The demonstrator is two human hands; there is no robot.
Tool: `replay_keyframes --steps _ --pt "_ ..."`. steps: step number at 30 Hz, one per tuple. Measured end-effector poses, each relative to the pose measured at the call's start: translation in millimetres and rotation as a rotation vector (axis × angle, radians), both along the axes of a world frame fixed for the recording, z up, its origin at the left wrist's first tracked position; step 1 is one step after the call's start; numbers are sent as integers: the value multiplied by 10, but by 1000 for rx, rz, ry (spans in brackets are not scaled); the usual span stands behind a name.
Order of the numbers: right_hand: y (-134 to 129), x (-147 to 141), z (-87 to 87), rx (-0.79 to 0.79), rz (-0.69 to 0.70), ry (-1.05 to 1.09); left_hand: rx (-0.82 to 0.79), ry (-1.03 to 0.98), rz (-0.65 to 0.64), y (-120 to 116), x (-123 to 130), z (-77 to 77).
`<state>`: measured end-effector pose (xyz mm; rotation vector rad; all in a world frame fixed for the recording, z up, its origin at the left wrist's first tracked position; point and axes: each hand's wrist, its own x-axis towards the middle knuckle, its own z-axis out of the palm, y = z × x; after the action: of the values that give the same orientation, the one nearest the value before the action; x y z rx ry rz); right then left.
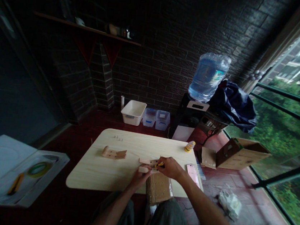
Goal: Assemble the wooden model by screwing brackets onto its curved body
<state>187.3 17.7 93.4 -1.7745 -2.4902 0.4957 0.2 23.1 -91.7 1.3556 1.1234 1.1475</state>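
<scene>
When handling the wooden piece (147, 161) over the table (86, 172), just beyond the near cardboard (159, 188), expect light, stiff, maybe prone to splitting at holes; best taken by broad faces. Held in curled left-hand (140, 176) fingers; near yellow-black tool (161, 164), pinched in right hand (172, 167).

The piece (143, 170) in the left hand (140, 177) is smooth, pale wood; the curved block (114, 154) left of that hand is smooth wood, and the tabletop (99, 175) is matt wood with visible grain. Nearer the body than the right hand (170, 167), the package (159, 189) is cardboard with glossy clear film. Beyond both hands, the bin (133, 112) is smooth plastic, the jug (208, 77) glossy, translucent plastic, the wall (155, 66) rough brick.
</scene>
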Motion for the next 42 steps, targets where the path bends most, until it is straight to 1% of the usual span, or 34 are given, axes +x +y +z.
replay_keyframes --steps 3,9,15,20,26,30,36,39,42 --pt "-4 -13 5 1 72 36 -2 -8 -8 -6 15 21" --pt "6 -47 -48 -11 62 -6 7 -3 -16 -11 16 31" --pt "30 -55 -74 -6 70 -22 15 6 -4 -1 3 4" --pt "80 -80 -114 -7 124 10 12 -28 -16 26 25 -37" --pt "85 -189 -53 -7 127 -17 35 -32 -35 31 31 -35" --pt "75 -194 -10 -10 124 -29 23 -43 -39 29 28 -35" --pt "95 -167 -38 0 117 -47 10 -51 -20 16 38 -64" --pt "100 -178 -45 11 115 -55 5 -88 -25 -22 31 -42" --pt "96 -181 -34 13 118 -57 -3 -89 -49 -62 8 16"
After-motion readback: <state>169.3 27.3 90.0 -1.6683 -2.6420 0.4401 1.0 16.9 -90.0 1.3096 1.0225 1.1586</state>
